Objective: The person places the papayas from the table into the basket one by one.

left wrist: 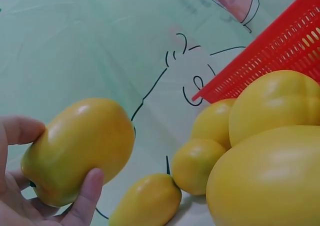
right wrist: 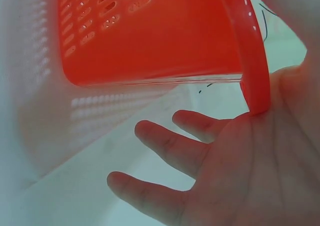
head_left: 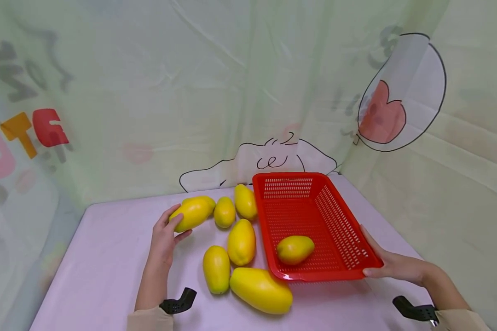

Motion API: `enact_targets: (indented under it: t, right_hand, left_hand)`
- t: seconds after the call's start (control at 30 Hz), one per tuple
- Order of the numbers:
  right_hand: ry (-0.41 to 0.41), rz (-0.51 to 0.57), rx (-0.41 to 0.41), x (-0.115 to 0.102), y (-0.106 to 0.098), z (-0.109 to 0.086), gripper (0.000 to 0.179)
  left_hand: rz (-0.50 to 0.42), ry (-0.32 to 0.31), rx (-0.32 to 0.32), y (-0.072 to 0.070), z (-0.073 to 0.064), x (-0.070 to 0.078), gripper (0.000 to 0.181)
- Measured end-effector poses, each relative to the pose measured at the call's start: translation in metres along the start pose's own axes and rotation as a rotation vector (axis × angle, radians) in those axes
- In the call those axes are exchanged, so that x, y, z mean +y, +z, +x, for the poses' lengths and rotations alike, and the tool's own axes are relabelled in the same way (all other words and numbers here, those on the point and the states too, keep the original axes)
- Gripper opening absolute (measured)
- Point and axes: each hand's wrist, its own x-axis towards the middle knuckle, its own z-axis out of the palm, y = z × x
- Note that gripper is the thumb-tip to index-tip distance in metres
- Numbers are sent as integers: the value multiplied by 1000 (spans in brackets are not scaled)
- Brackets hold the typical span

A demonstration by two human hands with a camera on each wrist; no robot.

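My left hand (head_left: 165,234) holds a yellow papaya (left wrist: 82,148), thumb and fingers around its end, raised at the left of the other fruit. Another papaya (left wrist: 150,201) shows just behind it. At the right, my right hand (head_left: 391,265) grips the near right corner of a red plastic basket (head_left: 339,202). The thumb lies at the near rim, while the other fingers (right wrist: 165,143) extend below the rim outside the wall. One papaya (head_left: 295,250) lies inside the basket, near its front left.
Several papayas lie left of the basket, among them an upright-lying one (head_left: 216,270) and one (head_left: 242,242) beside it. A large papaya (head_left: 262,290) lies at the basket's near left corner. Patterned cloth walls (head_left: 157,92) border the pale tabletop (head_left: 107,266) behind and at the right.
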Motion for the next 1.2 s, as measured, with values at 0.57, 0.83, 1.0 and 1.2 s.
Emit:
enact_targets:
  t: [0.57, 0.83, 1.0, 1.2]
  right_hand:
    - [-11, 31, 11, 5, 8, 1, 101]
    - [-54, -32, 64, 3, 10, -2, 103]
    - [-69, -40, 72, 3, 9, -4, 101]
    - [-79, -42, 94, 4, 8, -3, 101]
  left_hand:
    - [55, 38, -39, 9, -11, 10, 41]
    - [60, 50, -60, 12, -14, 13, 41]
    - [55, 43, -63, 14, -17, 14, 40]
    - [48, 58, -72, 17, -19, 16, 40]
